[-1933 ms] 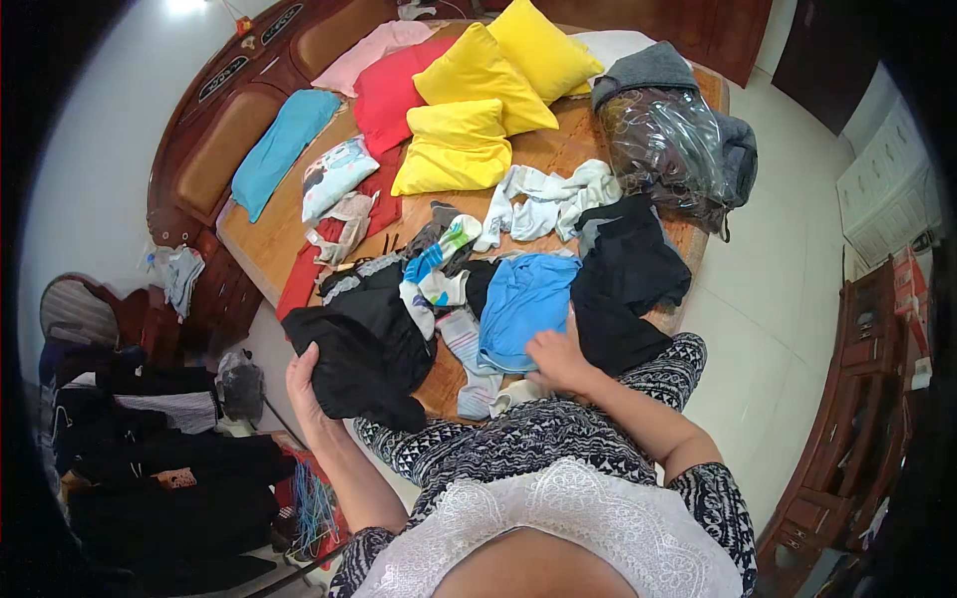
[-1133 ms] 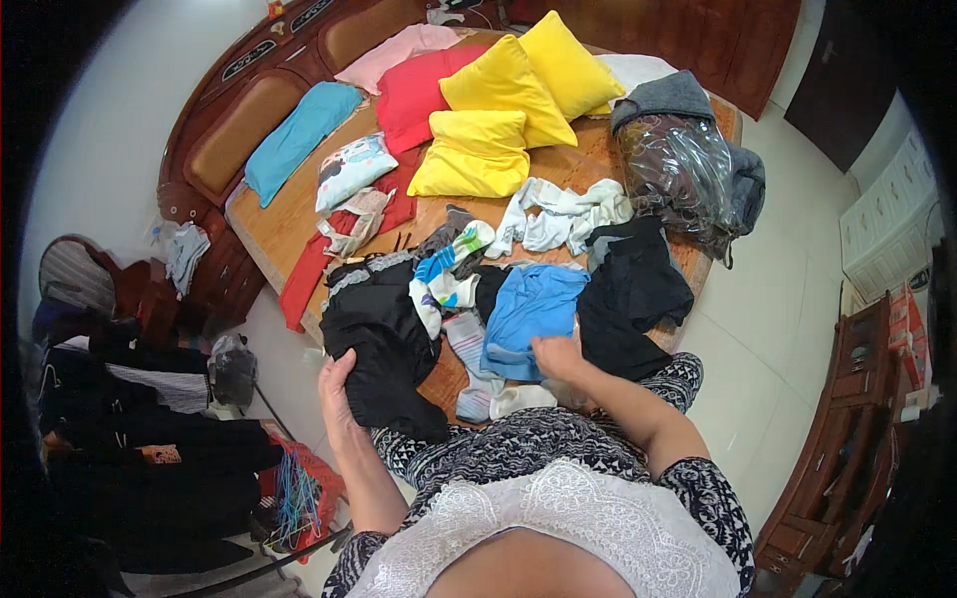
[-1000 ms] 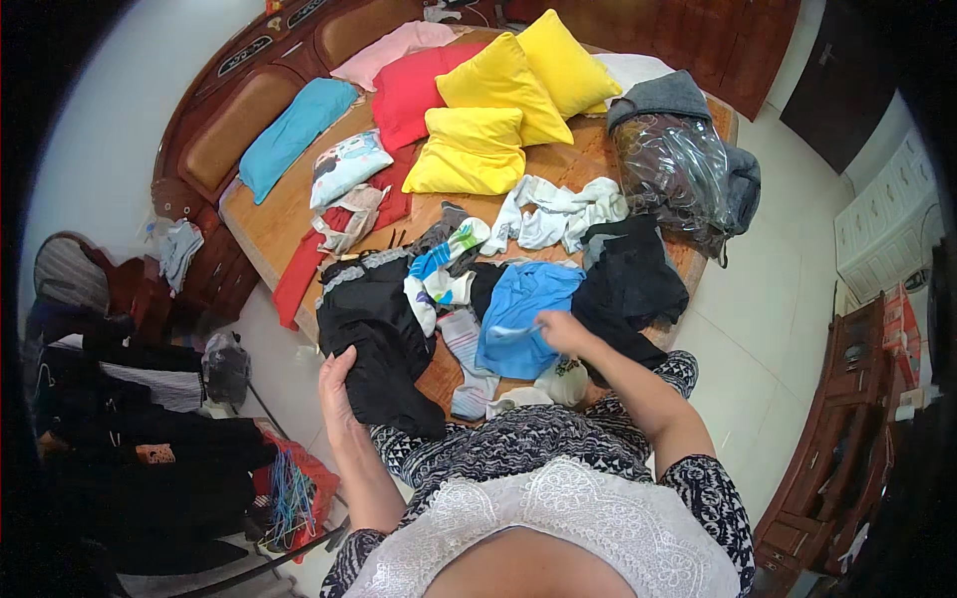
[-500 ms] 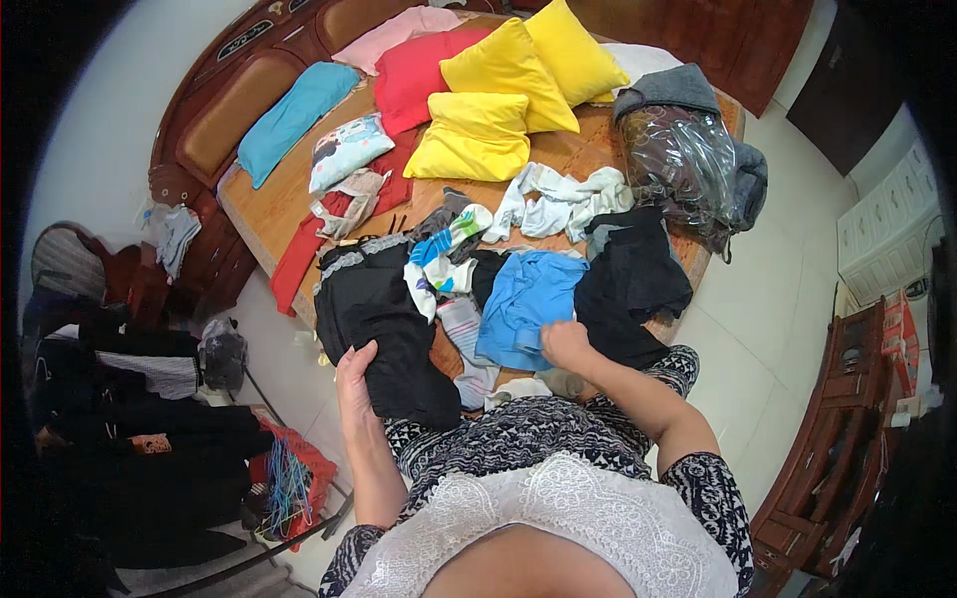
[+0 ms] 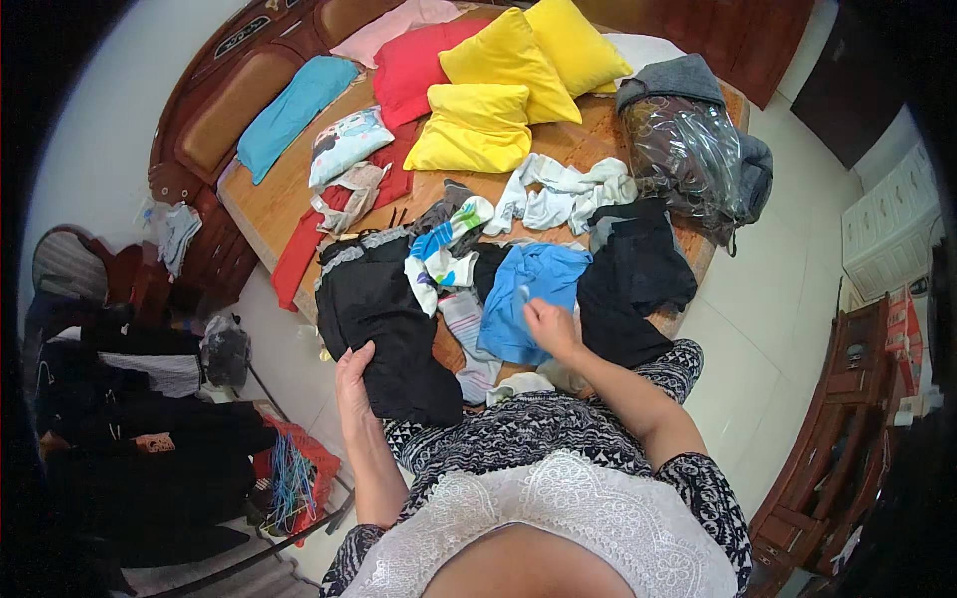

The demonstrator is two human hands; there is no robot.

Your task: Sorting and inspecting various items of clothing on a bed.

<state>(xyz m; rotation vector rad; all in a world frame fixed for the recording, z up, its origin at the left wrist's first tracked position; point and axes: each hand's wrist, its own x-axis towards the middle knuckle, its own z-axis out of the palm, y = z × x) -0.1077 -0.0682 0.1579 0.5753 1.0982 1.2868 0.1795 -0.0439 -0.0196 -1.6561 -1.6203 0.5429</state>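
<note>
My left hand (image 5: 354,377) rests against the near left edge of a black garment (image 5: 384,319), its fingers stretched out. That garment hangs over the bed edge onto my lap. To the right, my right hand (image 5: 551,327) is closed above a blue garment (image 5: 543,269). A small pale bit shows at its fingertips, too blurred to name. Between the two garments lie white socks with blue and green patches (image 5: 439,254) and a grey-white striped sock (image 5: 467,324). Another black garment (image 5: 638,279) lies right of the blue one.
Yellow pillows (image 5: 474,130), a red pillow (image 5: 409,75) and a teal pillow (image 5: 294,110) lie on the bed (image 5: 269,204). White clothes (image 5: 563,194) are behind the blue garment. A clear bulky bag (image 5: 683,149) sits at right. Dark clothes (image 5: 150,439) and hangers (image 5: 291,478) are at left.
My right hand has moved up and slightly left across the blue garment, whose near edge now lies flatter. My left hand stays at the black garment.
</note>
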